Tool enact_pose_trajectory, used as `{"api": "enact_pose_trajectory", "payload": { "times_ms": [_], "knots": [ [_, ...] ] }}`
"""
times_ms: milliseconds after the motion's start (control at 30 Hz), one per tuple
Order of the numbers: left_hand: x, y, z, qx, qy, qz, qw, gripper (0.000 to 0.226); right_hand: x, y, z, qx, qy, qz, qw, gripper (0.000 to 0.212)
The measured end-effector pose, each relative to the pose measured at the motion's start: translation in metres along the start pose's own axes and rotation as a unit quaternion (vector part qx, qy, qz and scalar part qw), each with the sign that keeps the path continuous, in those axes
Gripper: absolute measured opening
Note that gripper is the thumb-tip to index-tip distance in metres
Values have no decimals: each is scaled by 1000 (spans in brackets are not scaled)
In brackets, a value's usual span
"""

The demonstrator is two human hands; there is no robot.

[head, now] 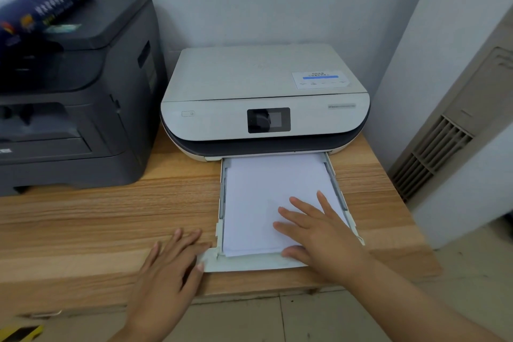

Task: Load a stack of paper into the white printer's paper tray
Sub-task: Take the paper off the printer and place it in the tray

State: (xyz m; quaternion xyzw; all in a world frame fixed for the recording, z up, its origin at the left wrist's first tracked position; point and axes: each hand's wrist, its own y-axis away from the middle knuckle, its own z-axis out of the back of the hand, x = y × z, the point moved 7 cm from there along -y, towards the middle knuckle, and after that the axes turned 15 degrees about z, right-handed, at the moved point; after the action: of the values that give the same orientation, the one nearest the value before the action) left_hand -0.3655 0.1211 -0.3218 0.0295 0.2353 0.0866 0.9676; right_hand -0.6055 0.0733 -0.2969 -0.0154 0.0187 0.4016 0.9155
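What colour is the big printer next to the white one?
The big printer is dark grey, almost black. The head view shows it best, on the left.

The white printer (263,97) looks like smooth matt plastic with a glossy dark screen (268,120); its tray (249,264) is pale plastic holding smooth white paper (255,203), on a grained wood-look table (111,216) beside a dull black plastic printer (83,108)

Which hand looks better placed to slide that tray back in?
Probably the left hand: its fingers touch the paper tray at its front corner. The right hand lies flat on the paper stack.
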Motion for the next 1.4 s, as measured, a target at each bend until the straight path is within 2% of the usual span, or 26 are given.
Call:
{"api": "enact_pose_trajectory", "payload": {
  "times_ms": [167, 367, 633, 800, 967, 1167, 1400],
  "knots": [
    [-2, 1, 0, -1, 0, -3, 1000, 55, -1, -2, 2, 4, 6, 6, 1000, 52],
    [0, 0, -1, -3, -6, -6, 1000, 54, 6, -6, 3, -35, -36, -27, 998, 53],
    [0, -1, -1, -1, -1, -5, 1000, 51, 11, -15, 10, -62, -5, 15, 998, 52],
    [2, 0, -2, -5, -2, -11, 1000, 63, 17, -22, 14, -45, 0, 32, 998, 55],
    [1, 0, -2, -5, -5, -7, 1000, 53, 18, -26, 12, -20, -86, 16, 996, 58],
    [0, 0, -2, -5, -2, -6, 1000, 52, 27, -31, 20, -59, 23, 47, 997, 60],
    [0, 0, -1, -3, -6, -5, 1000, 53, 27, -27, 13, -62, 31, 49, 996, 62]
  ]
}}
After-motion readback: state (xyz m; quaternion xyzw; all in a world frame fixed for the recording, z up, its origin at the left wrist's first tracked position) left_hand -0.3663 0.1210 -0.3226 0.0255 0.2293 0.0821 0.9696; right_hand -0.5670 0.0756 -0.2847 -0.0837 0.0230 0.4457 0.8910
